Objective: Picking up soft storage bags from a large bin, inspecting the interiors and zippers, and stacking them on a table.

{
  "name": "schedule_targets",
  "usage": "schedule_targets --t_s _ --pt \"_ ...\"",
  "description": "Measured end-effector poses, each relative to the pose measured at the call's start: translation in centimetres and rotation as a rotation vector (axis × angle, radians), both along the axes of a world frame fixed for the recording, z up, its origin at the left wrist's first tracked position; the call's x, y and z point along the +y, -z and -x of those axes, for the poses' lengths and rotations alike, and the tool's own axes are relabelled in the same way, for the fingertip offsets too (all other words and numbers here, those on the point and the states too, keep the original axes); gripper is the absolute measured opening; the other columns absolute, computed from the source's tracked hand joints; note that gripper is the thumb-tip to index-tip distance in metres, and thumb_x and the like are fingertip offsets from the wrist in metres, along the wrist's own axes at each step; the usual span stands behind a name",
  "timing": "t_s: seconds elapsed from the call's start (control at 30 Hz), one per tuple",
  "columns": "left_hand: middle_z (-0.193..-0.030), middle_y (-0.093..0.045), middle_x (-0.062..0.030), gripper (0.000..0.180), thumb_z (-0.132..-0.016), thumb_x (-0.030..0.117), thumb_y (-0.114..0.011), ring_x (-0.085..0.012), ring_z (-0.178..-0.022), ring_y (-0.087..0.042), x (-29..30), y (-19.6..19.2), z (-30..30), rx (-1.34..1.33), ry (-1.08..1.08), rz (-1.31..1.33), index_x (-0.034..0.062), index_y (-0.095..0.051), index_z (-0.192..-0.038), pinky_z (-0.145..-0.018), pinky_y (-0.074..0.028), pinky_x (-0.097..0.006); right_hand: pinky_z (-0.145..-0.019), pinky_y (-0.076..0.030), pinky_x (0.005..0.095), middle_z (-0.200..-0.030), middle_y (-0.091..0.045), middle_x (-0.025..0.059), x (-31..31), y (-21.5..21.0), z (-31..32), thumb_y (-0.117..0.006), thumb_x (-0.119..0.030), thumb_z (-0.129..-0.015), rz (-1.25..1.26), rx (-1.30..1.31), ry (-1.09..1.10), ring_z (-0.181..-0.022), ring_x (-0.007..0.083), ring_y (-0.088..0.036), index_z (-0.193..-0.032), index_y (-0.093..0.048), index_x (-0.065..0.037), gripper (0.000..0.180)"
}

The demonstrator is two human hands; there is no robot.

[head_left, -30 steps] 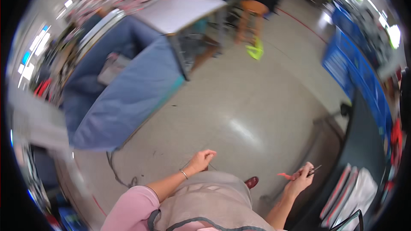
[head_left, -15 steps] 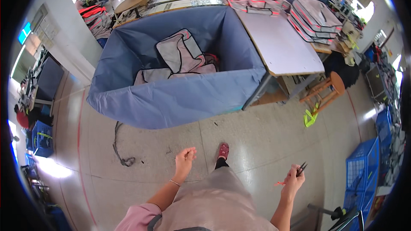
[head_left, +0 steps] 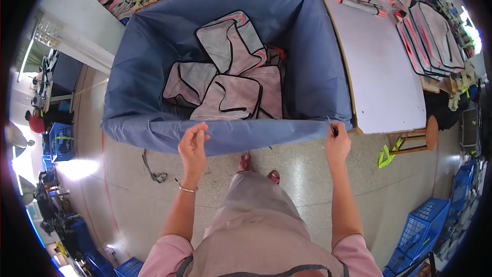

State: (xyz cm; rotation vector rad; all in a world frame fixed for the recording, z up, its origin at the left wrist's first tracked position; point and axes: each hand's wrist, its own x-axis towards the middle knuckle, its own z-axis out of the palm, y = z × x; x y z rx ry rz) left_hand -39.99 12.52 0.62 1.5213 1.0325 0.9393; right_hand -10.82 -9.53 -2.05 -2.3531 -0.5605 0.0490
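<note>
In front of me stands a large bin lined with blue-grey fabric (head_left: 256, 132). Inside it lie several grey sewn fabric pieces (head_left: 233, 95) with black binding and some bright pink-orange trim, loosely heaped. My left hand (head_left: 192, 146) is raised at the bin's near rim, its fingers loosely bent and apart, with nothing seen in them. Whether it touches the liner I cannot tell. My right hand (head_left: 338, 146) is closed round small black thread snips (head_left: 334, 130), their tip pointing up beside the bin's near right corner.
A pale worktable (head_left: 382, 79) adjoins the bin on the right, with stacked grey pieces (head_left: 430, 41) at its far side. A wooden stool (head_left: 425, 136) and a yellow-green strip (head_left: 384, 156) are beyond its near end. Blue plastic crates (head_left: 423, 225) line the right. A dark cord (head_left: 154, 173) lies on the floor.
I have come closer to the bin, and more of its contents shows. Both hands have risen to its near rim. The snips stay in my right hand.
</note>
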Motion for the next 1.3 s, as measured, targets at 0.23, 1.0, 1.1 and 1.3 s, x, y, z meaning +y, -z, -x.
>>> schedule_targets --t_s 0.23,1.0,1.1,1.3 --pt "-0.092 -0.066 -0.0039 0.018 -0.091 0.007 -0.054 -0.009 -0.079 -0.062 14.7 5.1 -7.7 0.286 0.255 0.028 -0.0008 -0.063 -0.105 -0.07 -0.05 -0.023 -0.065 -0.049 0.04 -0.083 -0.064 0.0071 7.8 6.2 -3.4 -0.063 -0.006 -0.077 0.105 -0.193 -0.052 -0.077 0.0297 -0.063 -0.091 -0.059 -0.011 0.016" --pt "-0.102 -0.06 -0.0198 0.066 -0.086 0.058 -0.053 -0.0298 -0.084 -0.063 55.7 28.6 -40.7 0.367 -0.031 0.883 0.0004 -0.053 -0.118 -0.072 -0.051 -0.041 -0.056 -0.042 0.039 -0.072 -0.059 0.013 8.4 6.9 -2.3 -0.062 -0.001 -0.082 0.434 -0.126 0.152 -0.06 0.0316 -0.055 -0.088 -0.06 -0.001 0.006" --pt "-0.102 -0.056 -0.0194 0.063 -0.089 0.053 -0.052 -0.0296 -0.087 -0.061 54.0 30.1 -43.6 0.304 -0.112 0.926 -0.0009 -0.048 -0.12 -0.074 -0.051 -0.042 -0.056 -0.042 0.0392 -0.071 -0.059 0.0138 7.9 6.2 -2.2 -0.062 -0.001 -0.082 0.477 -0.043 0.193 -0.06 0.0317 -0.056 -0.088 -0.06 0.0 0.006" --pt "-0.098 -0.057 -0.0174 0.029 -0.095 0.023 -0.051 -0.0275 -0.086 -0.061 54.8 32.8 -40.5 0.15 -0.088 0.839 -0.0008 -0.049 -0.112 -0.078 -0.052 -0.04 -0.059 -0.045 0.0346 -0.072 -0.06 0.0134 7.6 6.3 -2.2 -0.058 0.001 -0.085 0.522 0.005 0.162 -0.062 0.0273 -0.057 -0.089 -0.059 0.001 0.004"
